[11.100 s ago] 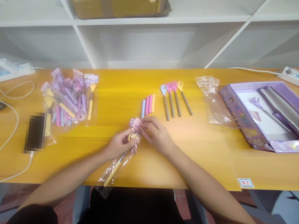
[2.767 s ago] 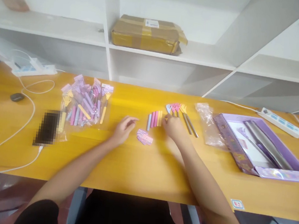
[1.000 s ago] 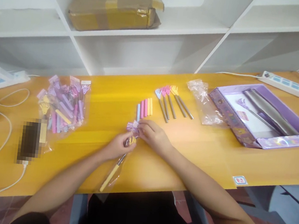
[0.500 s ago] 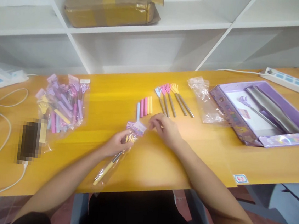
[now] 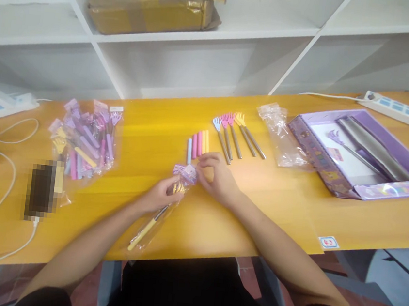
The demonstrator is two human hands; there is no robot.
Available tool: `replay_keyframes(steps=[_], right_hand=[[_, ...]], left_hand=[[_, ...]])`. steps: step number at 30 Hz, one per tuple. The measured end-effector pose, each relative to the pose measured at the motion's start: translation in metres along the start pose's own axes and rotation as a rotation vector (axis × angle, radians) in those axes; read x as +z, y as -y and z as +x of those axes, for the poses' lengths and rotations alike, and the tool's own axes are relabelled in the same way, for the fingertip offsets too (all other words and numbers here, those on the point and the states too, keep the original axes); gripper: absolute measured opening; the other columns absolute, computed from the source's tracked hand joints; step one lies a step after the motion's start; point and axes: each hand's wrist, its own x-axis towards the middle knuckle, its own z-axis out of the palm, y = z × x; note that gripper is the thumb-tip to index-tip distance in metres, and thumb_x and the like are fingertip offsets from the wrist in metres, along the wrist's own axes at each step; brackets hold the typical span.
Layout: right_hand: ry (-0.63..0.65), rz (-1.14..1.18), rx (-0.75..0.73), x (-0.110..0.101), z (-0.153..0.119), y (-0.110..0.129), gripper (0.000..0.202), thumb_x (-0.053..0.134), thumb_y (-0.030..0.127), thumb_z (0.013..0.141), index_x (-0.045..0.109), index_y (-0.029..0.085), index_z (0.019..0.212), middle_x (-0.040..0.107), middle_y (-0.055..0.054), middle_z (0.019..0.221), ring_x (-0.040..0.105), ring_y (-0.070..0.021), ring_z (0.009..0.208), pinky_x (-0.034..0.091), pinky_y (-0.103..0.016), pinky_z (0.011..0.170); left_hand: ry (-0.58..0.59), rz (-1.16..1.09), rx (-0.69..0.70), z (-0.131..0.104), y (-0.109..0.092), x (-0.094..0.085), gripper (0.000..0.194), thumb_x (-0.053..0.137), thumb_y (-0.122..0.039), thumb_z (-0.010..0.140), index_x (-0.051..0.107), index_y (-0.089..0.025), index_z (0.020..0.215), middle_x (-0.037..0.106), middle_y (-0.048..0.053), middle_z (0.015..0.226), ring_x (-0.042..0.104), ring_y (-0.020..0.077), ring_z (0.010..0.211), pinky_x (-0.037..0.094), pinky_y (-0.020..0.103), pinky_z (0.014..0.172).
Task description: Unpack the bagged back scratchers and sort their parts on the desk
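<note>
My left hand (image 5: 162, 195) is closed on a clear plastic package (image 5: 151, 223) that has a yellow claw-headed stick with a yellow handle inside. At the package's purple header card (image 5: 187, 173), the fingers of my right hand (image 5: 216, 176) are bent and pinch its right edge. Just beyond lie short blue, pink and yellow tubes (image 5: 200, 144) side by side. Several metal sticks with blue, pink and yellow claw heads (image 5: 241, 135) rest to their right. A pile of bagged claw sticks (image 5: 84, 143) lies on the left.
A purple open box (image 5: 347, 187) at the right holds a purple claw stick and grey material. An emptied clear bag (image 5: 279, 136) lies beside it. Power strips (image 5: 399, 110) and cables are at both sides. A taped parcel (image 5: 150, 8) sits on the shelf.
My right hand has moved left onto the header card's edge, and its fingers have closed there. My left hand still holds the package in nearly the same place.
</note>
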Motion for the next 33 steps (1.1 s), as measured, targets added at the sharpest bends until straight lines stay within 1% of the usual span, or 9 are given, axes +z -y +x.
replay_keyframes(steps=[4,9,14,16,18,21,25,29,33], right_hand=[[0.022,-0.001,-0.046,-0.008,0.003,-0.001,0.015,0.051,0.019,0.111,0.064,0.027,0.113,0.063,-0.014,0.126,0.065,-0.0275,0.122,0.06,-0.05,0.101],[0.113,0.151,0.043,-0.018,0.009,0.005,0.011,0.064,0.034,0.109,0.07,0.025,0.106,0.063,-0.012,0.123,0.065,-0.0276,0.121,0.057,-0.05,0.108],[-0.122,0.218,0.216,-0.02,0.012,-0.007,0.022,0.063,0.041,0.109,0.068,0.025,0.096,0.065,-0.009,0.112,0.066,-0.0253,0.109,0.059,-0.046,0.099],[-0.175,0.218,0.288,-0.02,0.012,-0.015,0.027,0.063,0.047,0.109,0.068,0.024,0.095,0.064,-0.009,0.111,0.066,-0.0249,0.108,0.059,-0.043,0.094],[-0.146,0.215,0.334,-0.017,0.01,-0.02,0.031,0.063,0.051,0.109,0.069,0.024,0.095,0.065,-0.009,0.11,0.066,-0.0243,0.106,0.059,-0.041,0.09],[-0.011,0.184,0.344,-0.007,0.005,-0.021,0.031,0.068,0.051,0.105,0.073,0.023,0.092,0.065,-0.008,0.104,0.065,-0.0231,0.096,0.059,-0.039,0.084],[0.07,0.103,0.306,0.005,0.001,-0.011,0.024,0.069,0.044,0.106,0.077,0.023,0.098,0.065,-0.01,0.106,0.066,-0.0245,0.097,0.059,-0.043,0.089],[0.077,0.072,0.332,0.002,0.003,-0.002,0.028,0.061,0.047,0.11,0.074,0.023,0.115,0.068,-0.011,0.111,0.063,-0.0214,0.085,0.058,-0.039,0.079],[0.169,0.298,0.295,0.003,0.003,0.008,0.044,0.056,0.062,0.109,0.072,0.023,0.118,0.071,-0.01,0.111,0.068,-0.0236,0.097,0.06,-0.038,0.083]], left_hand=[[-0.005,0.033,0.025,0.001,-0.002,0.0,0.059,0.074,-0.042,0.094,0.068,-0.017,0.147,0.077,0.008,0.111,0.067,0.0239,0.096,0.055,0.034,0.089],[-0.001,0.059,0.059,0.001,-0.004,-0.001,0.055,0.073,-0.04,0.096,0.068,-0.019,0.147,0.077,0.01,0.128,0.068,0.0311,0.121,0.051,0.044,0.112],[0.031,0.02,0.136,0.001,-0.01,-0.001,0.046,0.076,-0.035,0.094,0.075,-0.021,0.138,0.073,0.014,0.139,0.06,0.034,0.142,0.04,0.049,0.126],[0.02,-0.055,0.133,0.001,-0.007,-0.002,0.044,0.078,-0.037,0.093,0.077,-0.021,0.134,0.077,0.014,0.126,0.067,0.0322,0.131,0.05,0.045,0.115],[-0.018,-0.205,0.081,0.001,0.0,-0.004,0.05,0.081,-0.044,0.088,0.076,-0.018,0.131,0.078,0.009,0.093,0.075,0.0249,0.091,0.059,0.035,0.083],[-0.08,-0.451,0.016,0.0,0.007,-0.006,0.059,0.086,-0.048,0.079,0.072,-0.014,0.124,0.059,-0.005,0.06,0.047,0.0094,0.044,0.037,0.022,0.046],[-0.146,-0.568,0.035,-0.001,0.005,-0.006,0.053,0.087,-0.042,0.077,0.067,-0.013,0.118,0.053,-0.008,0.057,0.037,0.0053,0.039,0.026,0.019,0.04],[-0.174,-0.551,0.031,0.001,0.003,-0.003,0.054,0.089,-0.045,0.08,0.064,-0.016,0.118,0.054,-0.009,0.06,0.04,0.0054,0.041,0.031,0.019,0.042],[-0.228,-0.481,0.027,0.005,0.005,0.003,0.058,0.094,-0.05,0.077,0.064,-0.017,0.115,0.062,-0.005,0.076,0.049,0.0055,0.052,0.041,0.02,0.051]])
